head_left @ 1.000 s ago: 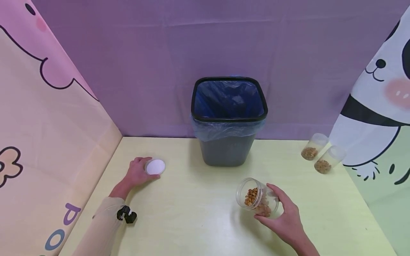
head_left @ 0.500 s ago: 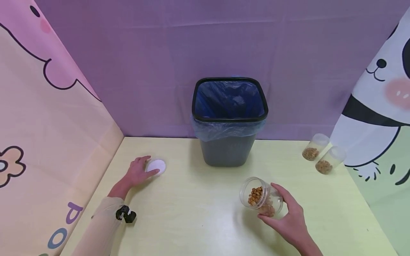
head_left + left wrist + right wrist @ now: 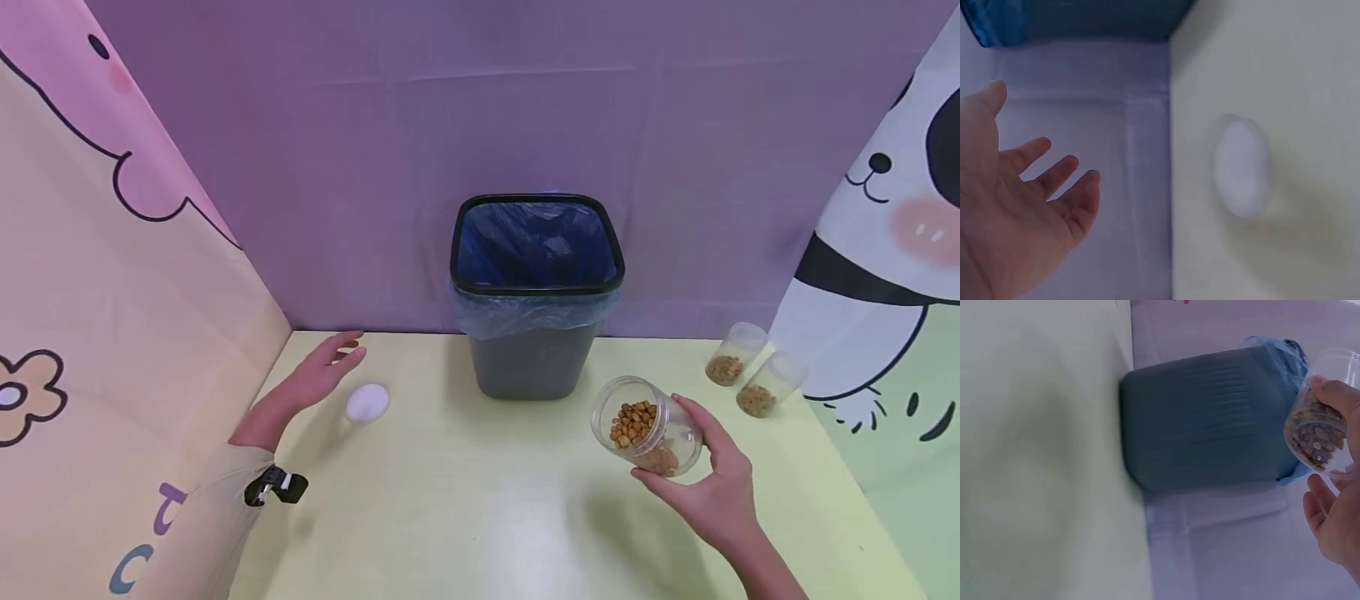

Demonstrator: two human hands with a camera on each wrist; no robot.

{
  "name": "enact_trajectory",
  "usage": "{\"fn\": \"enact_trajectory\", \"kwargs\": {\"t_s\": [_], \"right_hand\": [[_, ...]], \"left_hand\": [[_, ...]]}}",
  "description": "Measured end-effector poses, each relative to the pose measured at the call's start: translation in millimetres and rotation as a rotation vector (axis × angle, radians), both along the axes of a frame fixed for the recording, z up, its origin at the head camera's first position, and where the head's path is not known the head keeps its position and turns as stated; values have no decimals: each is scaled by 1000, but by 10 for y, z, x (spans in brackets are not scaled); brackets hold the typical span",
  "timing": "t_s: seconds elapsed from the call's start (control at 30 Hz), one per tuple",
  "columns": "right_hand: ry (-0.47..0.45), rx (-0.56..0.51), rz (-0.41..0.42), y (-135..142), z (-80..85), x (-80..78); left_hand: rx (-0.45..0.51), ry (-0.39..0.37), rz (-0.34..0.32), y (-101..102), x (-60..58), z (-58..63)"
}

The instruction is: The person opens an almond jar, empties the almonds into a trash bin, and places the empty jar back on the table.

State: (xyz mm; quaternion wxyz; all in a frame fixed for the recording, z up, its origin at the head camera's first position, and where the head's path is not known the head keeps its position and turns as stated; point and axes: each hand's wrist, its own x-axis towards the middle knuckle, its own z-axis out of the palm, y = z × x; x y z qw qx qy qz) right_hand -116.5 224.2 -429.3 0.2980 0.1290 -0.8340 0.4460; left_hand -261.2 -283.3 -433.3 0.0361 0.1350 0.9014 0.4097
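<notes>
Well, a purple backdrop (image 3: pixel 375 167) filled the far side. On the left hung a printed sheet (image 3: pixel 112 275) bearing a purple letter (image 3: pixel 165 510) and a blue letter (image 3: pixel 127 571), both cut off by the sleeve (image 3: pixel 202 525), so neither could be read for certain. A panda print (image 3: pixel 862 333) faced it on the right. On the pale table (image 3: pixel 480 475), a grey bin (image 3: pixel 528 362) with a blue liner (image 3: pixel 532 317) stood at the far middle; only the right wrist view gave its ribbed side. The left hand (image 3: pixel 315 373) hung raised at far left, fingers loosely spread and holding nothing, its palm showing only in its own wrist view. The right hand (image 3: pixel 712 492) gripped a clear open jar (image 3: pixel 678 433) above the table's right half, tilted, mouth turned left; the head view looked inside, while the right wrist view cropped it. Two smaller-looking jars (image 3: pixel 772 385) sat far right. Just nearer than the left hand, apart from it, lay a white disc (image 3: pixel 367 402). Brown nut-like pieces (image 3: pixel 633 423) lay inside the gripped jar.
</notes>
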Motion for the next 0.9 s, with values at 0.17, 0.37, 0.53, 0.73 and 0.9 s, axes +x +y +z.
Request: {"fn": "enact_trajectory", "kwargs": {"t_s": [0.17, 0.37, 0.53, 0.73, 0.9], "right_hand": [[116, 34, 12, 54, 283, -83], [177, 65, 16, 88, 602, -191], [108, 70, 15, 116, 800, -278], [46, 76, 14, -19, 1235, -229], [20, 69, 12, 55, 1294, -336]], "left_hand": [[138, -36, -43, 180, -12, 350], [293, -17, -48, 502, 22, 751], [342, 31, 4, 812, 23, 1020], [408, 60, 17, 1117, -10, 1228], [493, 23, 75, 1261, -149, 1193]]}}
